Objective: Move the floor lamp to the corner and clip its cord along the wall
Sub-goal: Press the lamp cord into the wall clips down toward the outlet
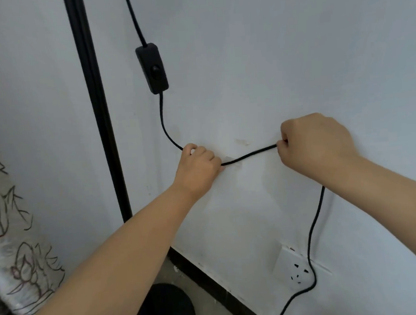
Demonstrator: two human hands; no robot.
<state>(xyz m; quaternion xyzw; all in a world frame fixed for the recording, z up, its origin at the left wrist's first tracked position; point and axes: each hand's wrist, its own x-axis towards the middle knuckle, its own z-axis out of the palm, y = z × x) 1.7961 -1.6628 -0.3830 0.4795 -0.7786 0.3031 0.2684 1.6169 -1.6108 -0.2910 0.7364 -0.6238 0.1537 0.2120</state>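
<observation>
Standing at the far left was a patterned fabric point(16, 244), and just beside it the floor lamp pole point(95, 111) rose close to the meeting of two walls, with the round lamp base point(168, 307) on the floor below. Judged from that, the first half of the task looked done: the lamp was already in the corner.

The cord point(251, 154) came down the wall point(268, 42) from above, passed through the inline switch point(152, 69), curved down and right, and entered the left hand point(198, 168). That hand's grip was closed around the cord, knuckles against the wall, right beside a small clear clip or piece of tape point(229, 162) stuck to the paint; whether the cord was already seated in it could not be told. From there the cord ran taut and slightly upward to the right hand point(317, 144), whose grip was pinched shut on it between thumb and fingers.

Below the right forearm the cord dropped loose, swung past the wall socket point(293, 267) and trailed toward the floor; its plug was out of sight, and the socket's visible holes were empty.

So the clipping seemed to be at its first fixing point. The hanging run to the right still appeared to need fastening along the wall above the dark skirting board point(210, 280).
</observation>
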